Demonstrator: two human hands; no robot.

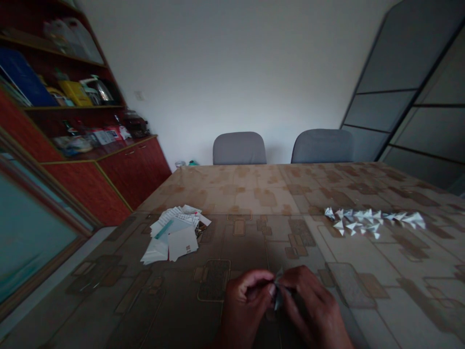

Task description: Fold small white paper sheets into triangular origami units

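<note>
Between my two hands, just above the near edge of the table, is a small piece of folded paper [278, 301]. My left hand [247, 303] pinches it from the left with thumb and forefinger. From the right, my right hand [308, 300] grips the same paper, its fingers bent over the top. Much of the paper is covered by the fingers, so its full shape is hidden. To the left lies a loose pile of paper squares [182, 242], some with print on them. Over on the right stand several small folded paper pieces [374, 216] in rough rows.
A patterned cloth covers the table [254, 189]. Beyond its far edge stand two grey chairs, a left one [239, 148] and a right one [322, 146]. A red-brown cabinet [127, 169] with laden shelves is at the left, and grey panelled doors [385, 97] are at the right.
</note>
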